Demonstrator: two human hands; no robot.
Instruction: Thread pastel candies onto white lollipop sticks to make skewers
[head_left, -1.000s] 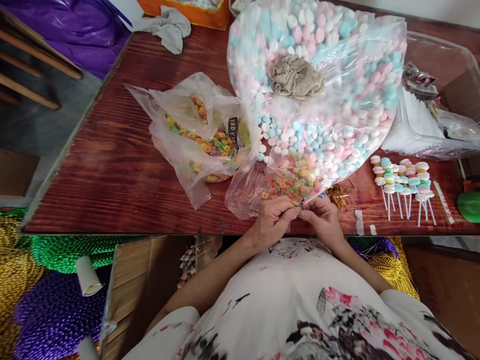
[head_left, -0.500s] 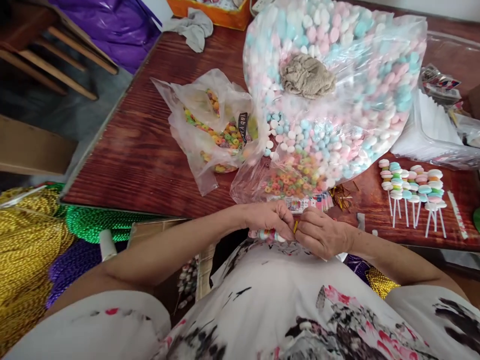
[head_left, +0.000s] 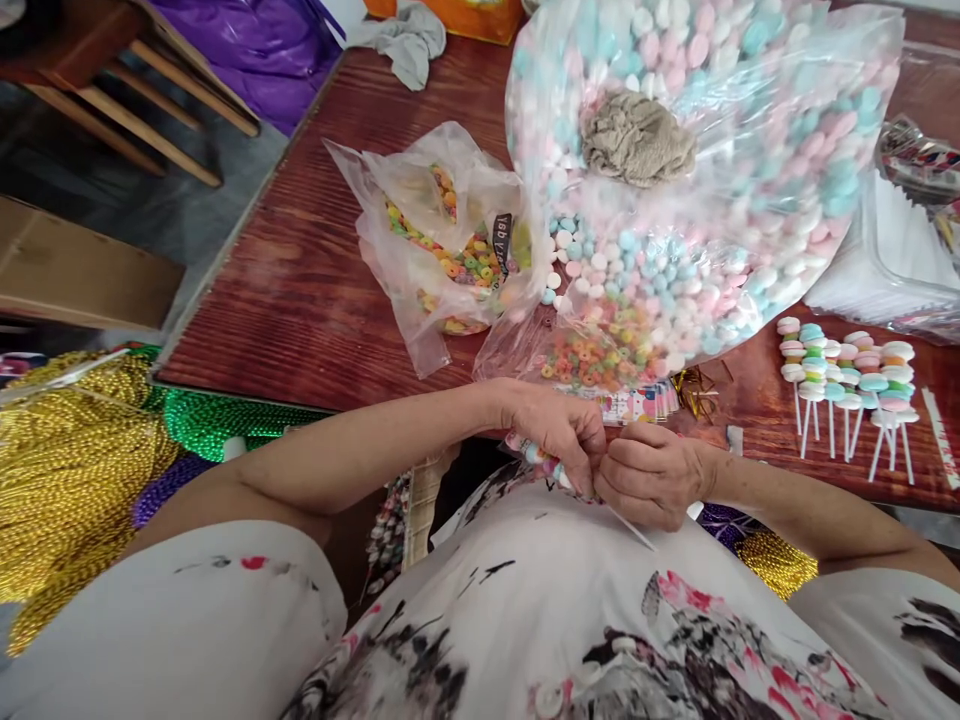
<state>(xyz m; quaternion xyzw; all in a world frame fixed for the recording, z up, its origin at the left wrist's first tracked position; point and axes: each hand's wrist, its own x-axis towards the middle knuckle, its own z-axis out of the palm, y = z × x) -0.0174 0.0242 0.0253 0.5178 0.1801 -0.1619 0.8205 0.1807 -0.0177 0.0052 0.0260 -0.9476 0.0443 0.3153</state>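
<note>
My left hand (head_left: 562,432) is closed around a candy skewer (head_left: 541,460), a row of pastel candies that looks bagged in clear plastic. Its white stick (head_left: 632,530) slants out below my hands over the floral shirt. The closed fingers of my right hand (head_left: 649,475) pinch at the neck of the skewer, fingertips meeting those of the left. A gold twist tie showed there a moment earlier; the fingers hide it now. Just beyond my hands lie printed cards (head_left: 637,404) and a heap of gold twist ties (head_left: 696,390).
A big clear bag of pastel candies (head_left: 780,200) carries a crumpled brown cloth (head_left: 637,138). Left of it is a bag of ring candies (head_left: 480,260). Finished-looking candy skewers (head_left: 847,375) lie at right, near a tub of white sticks or sleeves (head_left: 892,250). Gold beads (head_left: 82,480) hang at left.
The gold tie between my fingertips has gone out of sight. The skewer has tilted, and its stick now shows below my right hand. The whole view has shifted slightly.
</note>
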